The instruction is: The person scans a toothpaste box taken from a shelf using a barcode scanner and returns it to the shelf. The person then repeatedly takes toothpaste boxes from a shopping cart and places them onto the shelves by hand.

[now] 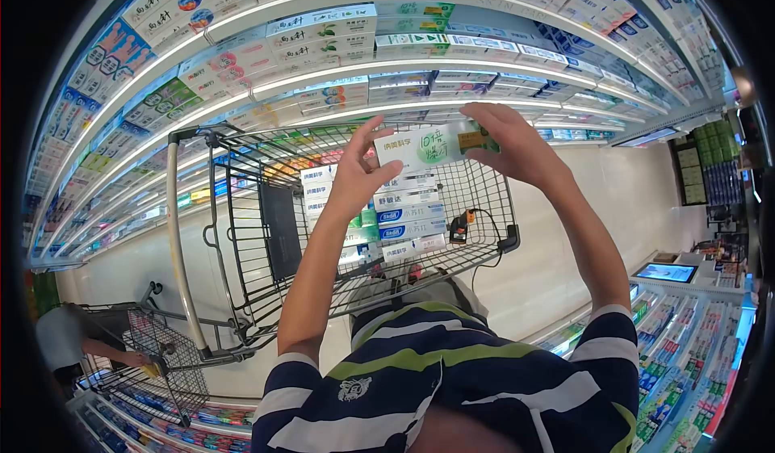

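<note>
A white toothpaste box (401, 148) with green lettering is held level above the shopping cart (266, 148), between my two hands. My left hand (361, 169) grips its left end, with the thumb over the near edge. On its right end is my right hand (510, 146), fingers bent over the top and thumb below. Beneath the box, several toothpaste boxes (412, 213) lie stacked in rows inside the cart, some white and some with blue or green. My left forearm hides part of that stack.
Shelves (323, 41) filled with toothpaste boxes run along the far side. A black and orange device (459, 227) with a cable sits in the cart. At lower left another person (69, 344) stands by a second cart (165, 360). More stocked shelves (686, 356) stand at lower right.
</note>
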`<state>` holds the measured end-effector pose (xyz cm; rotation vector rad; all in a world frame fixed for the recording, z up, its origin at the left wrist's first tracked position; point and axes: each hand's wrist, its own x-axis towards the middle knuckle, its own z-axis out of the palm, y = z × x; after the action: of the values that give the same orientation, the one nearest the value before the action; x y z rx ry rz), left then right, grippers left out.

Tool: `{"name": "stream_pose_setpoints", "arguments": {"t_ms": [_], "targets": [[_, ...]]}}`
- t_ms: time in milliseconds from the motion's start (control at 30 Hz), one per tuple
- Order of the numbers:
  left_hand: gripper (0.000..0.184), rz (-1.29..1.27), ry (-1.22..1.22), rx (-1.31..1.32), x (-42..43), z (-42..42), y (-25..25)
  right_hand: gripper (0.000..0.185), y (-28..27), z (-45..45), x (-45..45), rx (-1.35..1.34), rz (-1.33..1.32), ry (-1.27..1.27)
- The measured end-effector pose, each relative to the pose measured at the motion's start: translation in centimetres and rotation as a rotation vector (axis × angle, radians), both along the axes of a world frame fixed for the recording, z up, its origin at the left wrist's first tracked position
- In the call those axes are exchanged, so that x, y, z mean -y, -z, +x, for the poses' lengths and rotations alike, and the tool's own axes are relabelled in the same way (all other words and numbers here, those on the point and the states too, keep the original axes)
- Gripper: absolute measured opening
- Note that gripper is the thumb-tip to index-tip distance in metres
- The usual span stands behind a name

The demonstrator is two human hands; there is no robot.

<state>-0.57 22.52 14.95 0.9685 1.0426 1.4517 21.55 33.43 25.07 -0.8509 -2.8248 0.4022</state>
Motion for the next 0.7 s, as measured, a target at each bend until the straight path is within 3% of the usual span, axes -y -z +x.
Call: {"name": "stream_pose_setpoints", "arguments": {"t_ms": [100, 200, 367, 433, 500, 567, 700], "targets": [[0.069, -0.003, -0.003, 0.027, -0.6, -0.2, 0.1, 0.054, 0.8, -2.5, -1.9, 0.125, -0.066, -0.037], [0.064, 0.053, 0.051, 0.031, -1.1, -0.4, 0.6, 0.043, 2.0, -3.9, -4.1, 0.154, -0.391, -0.218], [0.07, 0.115, -0.001, -0.107, -2.8, 0.1, 1.5, 0.038, 3.1, -4.0, -6.8, 0.098, -0.447, -0.28], [0.075, 0.128, -0.199, -0.238, -3.5, 0.5, 1.2, 0.041, 3.9, -3.9, -9.0, 0.03, -0.201, -0.25], [0.077, 0.097, -0.269, -0.341, -3.7, 0.6, 2.2, 0.04, 4.9, -4.2, -12.0, 0.001, -0.234, -0.165], [0.075, 0.02, -0.327, -0.188, -3.2, 1.2, 3.3, 0.039, 5.8, -4.4, -15.1, -0.091, -0.074, -0.119], [0.065, -0.132, -0.315, -0.14, -1.2, 3.1, 5.7, 0.04, 7.7, -5.6, -20.4, -0.245, 0.105, -0.101]]}}
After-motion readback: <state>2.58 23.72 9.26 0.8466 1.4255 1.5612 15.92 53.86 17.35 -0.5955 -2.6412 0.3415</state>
